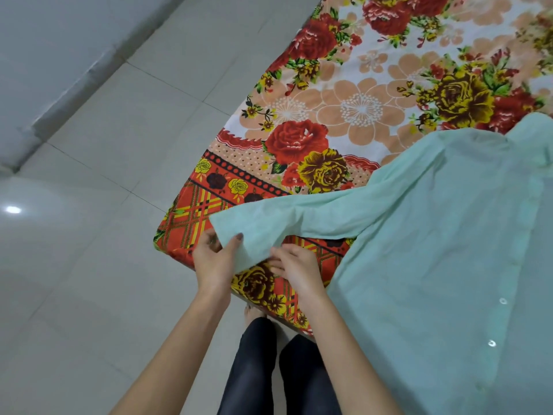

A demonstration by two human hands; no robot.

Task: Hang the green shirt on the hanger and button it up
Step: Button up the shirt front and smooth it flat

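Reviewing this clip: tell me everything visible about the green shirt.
The green shirt is pale mint, thin-looking fabric, lying spread front-up on the floral bedsheet, part of it out of frame. Two white buttons show along its front. One long sleeve stretches toward the bed's corner, where the left hand pinches the cuff and the right hand touches its edge.

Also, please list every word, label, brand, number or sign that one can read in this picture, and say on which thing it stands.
None: no readable text appears in this view.
green shirt: no label, print or tag shows, only plain buttons.
bedsheet: only flowers and a checked border, no letters.
floor tiles: no marks or writing.
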